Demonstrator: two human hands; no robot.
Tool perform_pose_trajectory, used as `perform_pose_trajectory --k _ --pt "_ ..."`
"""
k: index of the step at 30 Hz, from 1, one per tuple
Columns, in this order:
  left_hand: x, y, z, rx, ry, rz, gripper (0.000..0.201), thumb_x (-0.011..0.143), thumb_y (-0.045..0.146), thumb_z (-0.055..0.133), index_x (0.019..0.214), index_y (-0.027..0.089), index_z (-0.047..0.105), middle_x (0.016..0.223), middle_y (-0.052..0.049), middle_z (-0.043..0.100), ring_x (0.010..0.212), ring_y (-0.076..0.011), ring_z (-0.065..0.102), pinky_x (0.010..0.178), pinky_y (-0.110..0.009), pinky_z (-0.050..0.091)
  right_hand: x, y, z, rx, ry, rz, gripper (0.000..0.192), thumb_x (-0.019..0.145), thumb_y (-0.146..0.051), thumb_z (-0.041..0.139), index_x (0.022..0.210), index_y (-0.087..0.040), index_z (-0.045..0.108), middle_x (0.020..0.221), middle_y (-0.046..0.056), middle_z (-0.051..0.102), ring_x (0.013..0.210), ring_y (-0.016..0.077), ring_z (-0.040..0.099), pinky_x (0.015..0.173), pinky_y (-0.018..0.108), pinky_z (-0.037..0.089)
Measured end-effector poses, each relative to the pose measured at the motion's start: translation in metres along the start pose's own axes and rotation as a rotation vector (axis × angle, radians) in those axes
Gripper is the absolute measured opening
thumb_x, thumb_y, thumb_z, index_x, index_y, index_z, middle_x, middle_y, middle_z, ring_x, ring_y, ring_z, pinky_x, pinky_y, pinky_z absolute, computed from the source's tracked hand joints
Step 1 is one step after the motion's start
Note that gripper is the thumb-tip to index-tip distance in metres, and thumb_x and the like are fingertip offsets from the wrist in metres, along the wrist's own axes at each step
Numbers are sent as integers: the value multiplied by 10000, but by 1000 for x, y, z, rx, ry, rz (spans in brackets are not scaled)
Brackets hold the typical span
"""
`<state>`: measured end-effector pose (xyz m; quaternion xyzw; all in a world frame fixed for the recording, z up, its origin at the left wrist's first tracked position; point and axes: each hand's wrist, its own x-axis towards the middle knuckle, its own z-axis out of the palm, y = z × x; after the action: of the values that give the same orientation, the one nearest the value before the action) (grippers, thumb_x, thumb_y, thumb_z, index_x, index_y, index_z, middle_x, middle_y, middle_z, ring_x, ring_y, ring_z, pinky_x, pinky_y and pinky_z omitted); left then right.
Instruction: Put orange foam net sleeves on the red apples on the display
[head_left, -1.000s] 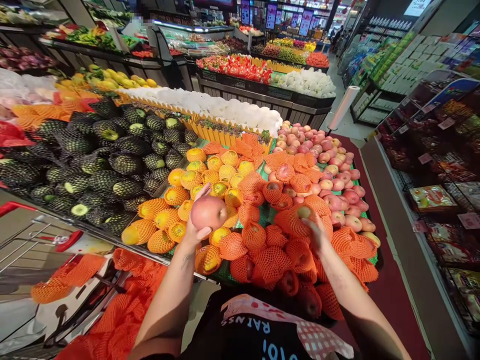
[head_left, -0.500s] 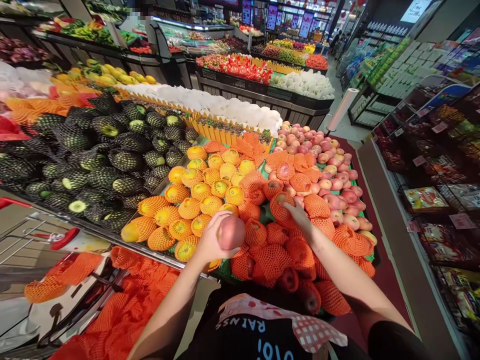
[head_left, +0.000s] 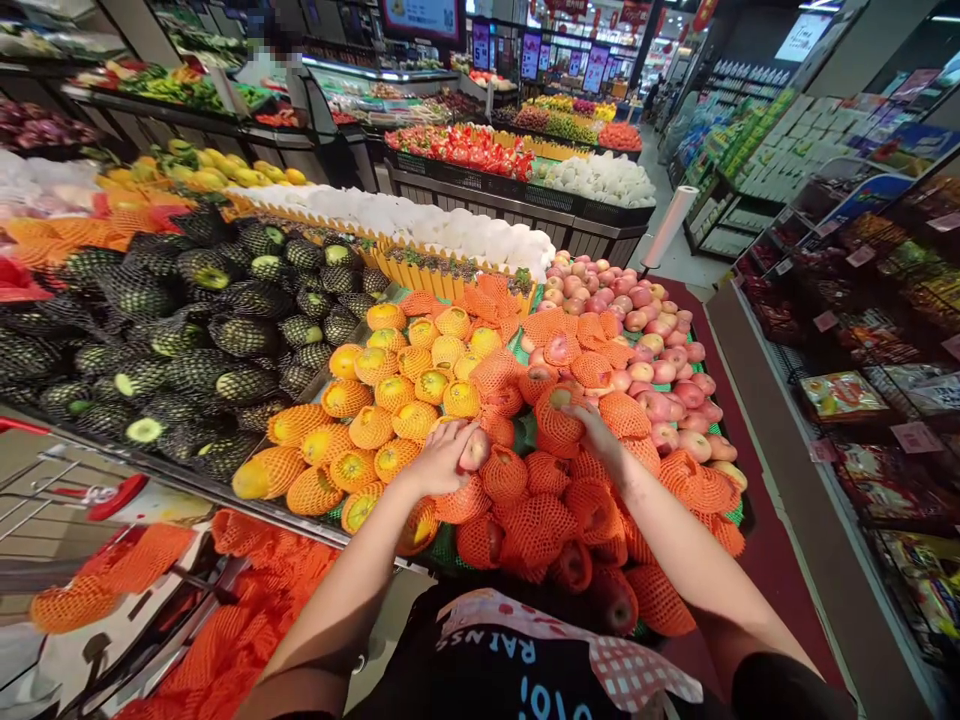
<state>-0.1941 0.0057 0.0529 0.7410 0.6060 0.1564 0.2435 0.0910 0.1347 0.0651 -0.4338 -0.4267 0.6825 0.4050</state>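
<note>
Produce display (head_left: 720, 470): left hand (head_left: 442, 455), raised a second ago, now lowered, grasping bare apple (head_left: 475, 450) onto netted pile. Right hand (head_left: 596, 425) shifted back, gripping netted apple (head_left: 559, 415).

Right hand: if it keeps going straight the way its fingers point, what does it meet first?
The right hand points up and left, fingertips already on a netted apple. Straight beyond that lie more netted apples, then probably the netted oranges; depth is hard to judge.
</note>
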Motion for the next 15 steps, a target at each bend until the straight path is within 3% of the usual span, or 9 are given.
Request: perform_pose_trajectory --k 3,6,10,15 --pt "18 18 -8 23 62 58 697 785 249 653 1455 147 495 1540 -200 420 1436 -411 369 1175 -603 343 -12 -8 4 38 3 -27 456 632 -388 792 1055 -243 701 1049 15 780 997 251 700 998 426 517" --pt "50 47 -3 -48 140 190 482 859 243 591 1326 126 611 1441 -178 555 1352 -326 507 1161 -495 410 -32 -22 0 113 80 -110 456 629 -366 760 1060 -228 703 1036 15 774 1014 246 689 1002 405 507" --pt "96 90 27 -22 -48 318 318 893 127 502 1117 161 725 1168 -96 734 1110 -207 676 1025 -321 511 -70 -42 -16 212 321 -241 459 602 -398 680 1038 -255 694 1037 12 760 1045 256 675 967 401 524" --pt "125 128 62 161 -95 256 286 915 169 485 957 99 759 1041 -194 736 997 -318 690 846 -420 547 -137 -41 -51 193 536 -338 565 629 -487 576 1141 -266 664 1170 44 726 1182 310 634 974 459 536"
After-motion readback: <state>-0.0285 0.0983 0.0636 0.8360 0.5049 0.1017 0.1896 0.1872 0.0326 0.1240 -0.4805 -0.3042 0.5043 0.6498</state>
